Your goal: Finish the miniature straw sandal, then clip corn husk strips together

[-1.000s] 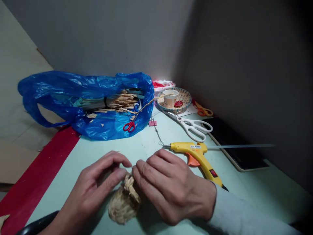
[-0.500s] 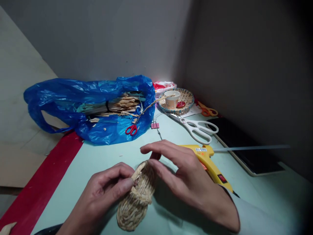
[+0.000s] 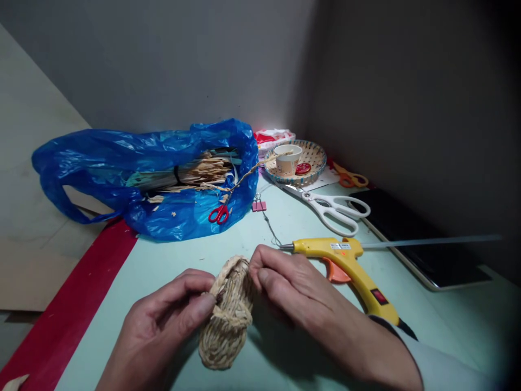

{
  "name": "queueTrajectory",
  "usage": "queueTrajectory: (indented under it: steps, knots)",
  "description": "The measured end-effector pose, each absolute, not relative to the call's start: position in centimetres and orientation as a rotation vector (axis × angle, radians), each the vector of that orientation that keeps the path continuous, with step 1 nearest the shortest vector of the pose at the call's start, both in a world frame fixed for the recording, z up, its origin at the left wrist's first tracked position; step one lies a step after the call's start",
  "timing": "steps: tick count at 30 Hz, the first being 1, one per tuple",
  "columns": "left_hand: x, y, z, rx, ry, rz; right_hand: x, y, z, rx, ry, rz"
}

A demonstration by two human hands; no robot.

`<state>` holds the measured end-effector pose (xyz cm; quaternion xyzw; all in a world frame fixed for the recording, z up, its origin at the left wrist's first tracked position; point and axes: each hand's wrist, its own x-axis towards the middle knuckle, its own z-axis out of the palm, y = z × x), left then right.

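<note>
Between my hands is a small woven straw slipper (image 3: 224,320), tilted, with its closed end toward me and its opening facing up. My left hand (image 3: 171,312) pinches the slipper's left rim between thumb and fingers. On the other side, my right hand (image 3: 288,285) has its fingers closed against the right edge near the far end, pinching it. The fingertips hide that bit of the rim. Just beyond my right hand lies a yellow hot glue gun (image 3: 350,260), its nozzle pointing left and a long glue stick (image 3: 431,241) sticking out behind.
A blue plastic bag (image 3: 163,214) holding bundled straw (image 3: 203,172) lies at the back left, with small red scissors (image 3: 218,214). Behind are white scissors (image 3: 336,209), a pink binder clip (image 3: 259,206), a round basket (image 3: 315,157) with a paper cup (image 3: 288,162), orange scissors (image 3: 350,178) and a dark tablet (image 3: 423,244).
My right hand has drawn back toward me, its spread fingers closing on the slipper's right edge. The glue gun's nozzle is now uncovered. My left hand keeps its pinch.
</note>
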<state>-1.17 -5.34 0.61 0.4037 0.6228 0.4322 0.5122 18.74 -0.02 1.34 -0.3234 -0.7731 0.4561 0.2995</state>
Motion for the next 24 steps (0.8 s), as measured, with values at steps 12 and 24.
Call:
queueTrajectory:
  steps: [12,24]
  knots:
    - [-0.6,-4.8,1.2,0.906,1.584,0.925,17.7,0.0,-0.8,-0.767,-1.695,1.681]
    - [-0.2,-4.3,1.2,1.515,1.612,0.994,17.7,-0.1,0.5,-0.866,-1.412,1.557]
